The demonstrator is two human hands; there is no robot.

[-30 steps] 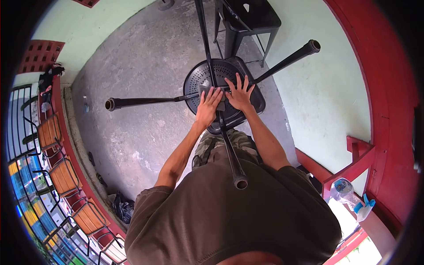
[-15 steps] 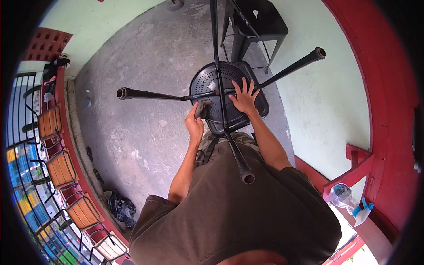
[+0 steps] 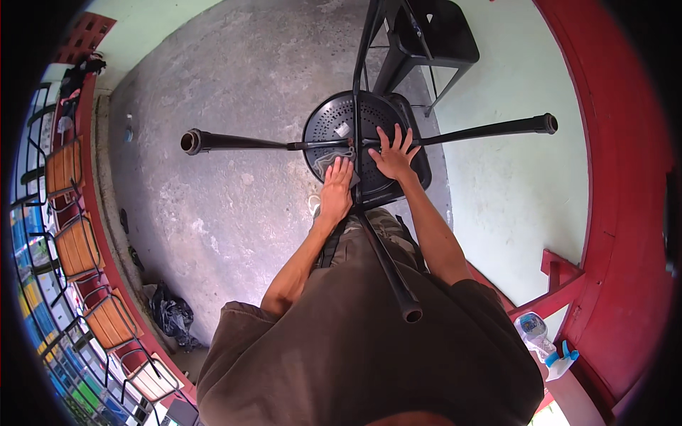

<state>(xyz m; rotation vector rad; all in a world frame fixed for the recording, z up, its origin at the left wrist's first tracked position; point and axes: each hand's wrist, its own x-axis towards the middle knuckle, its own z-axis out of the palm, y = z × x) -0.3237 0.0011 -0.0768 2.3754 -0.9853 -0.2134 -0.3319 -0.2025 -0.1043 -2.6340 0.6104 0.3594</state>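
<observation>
A black metal stool (image 3: 328, 121) rests upside down in front of me, its legs pointing outward and one reaching toward my chest. Its round, perforated seat shows the underside, with a small white label on it. My left hand (image 3: 337, 193) lies with fingers pressed on a thin grey cloth (image 3: 324, 165) against the seat's near left part. My right hand (image 3: 393, 155) is spread flat on the right part of the seat, holding nothing. Under the round seat sits a black surface with rounded square corners (image 3: 420, 160), mostly covered.
Another black metal stool (image 3: 444, 42) stands upright beyond, by the pale wall (image 3: 518, 184). At right, a clear spray bottle (image 3: 536, 334) with a blue and white head lies on a red ledge. Wooden-slat chairs (image 3: 78, 245) line the left side, near a black plastic bag (image 3: 170, 312).
My left hand has moved right and forward, from the seat's edge onto its underside, laying the bunched cloth flatter. My right hand stays on the seat. The view has shifted slightly.
</observation>
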